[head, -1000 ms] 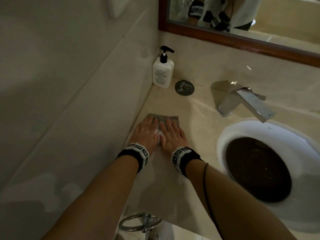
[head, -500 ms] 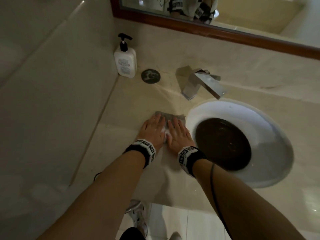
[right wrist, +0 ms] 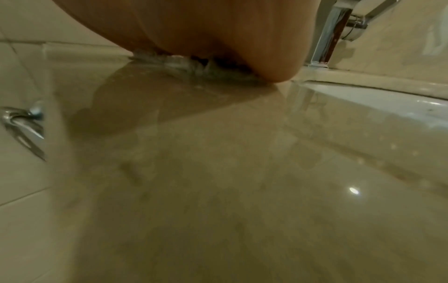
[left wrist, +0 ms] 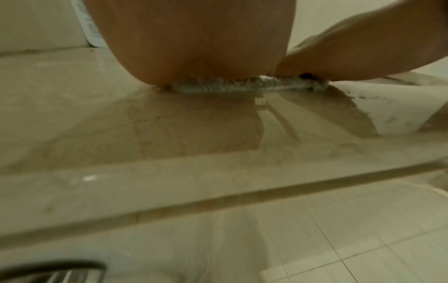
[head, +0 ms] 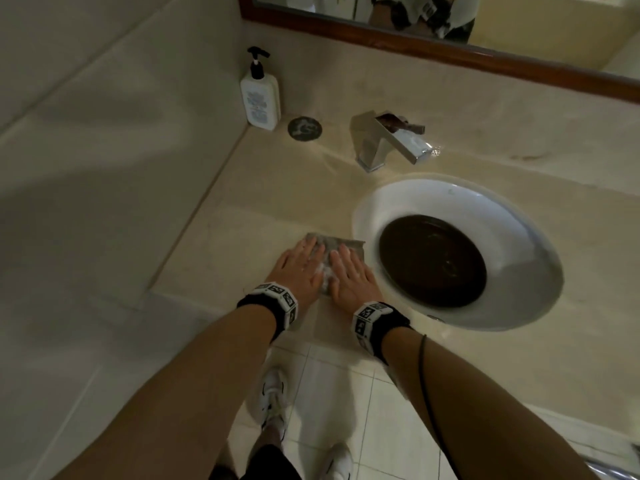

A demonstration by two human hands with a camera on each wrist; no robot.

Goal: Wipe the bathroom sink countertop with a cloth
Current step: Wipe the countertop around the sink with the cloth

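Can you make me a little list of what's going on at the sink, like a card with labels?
place: countertop beside the sink
cloth: grey cloth flat on the countertop
left hand: flat, pressing the cloth
right hand: flat, pressing the cloth
at the back: soap bottle, faucet

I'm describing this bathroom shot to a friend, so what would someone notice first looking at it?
First, the two hands pressed flat side by side on a grey cloth, left hand and right hand, near the countertop's front edge, just left of the basin. Next, the round white sink with its dark bowl, the chrome faucet behind it, and the white pump bottle in the back corner.
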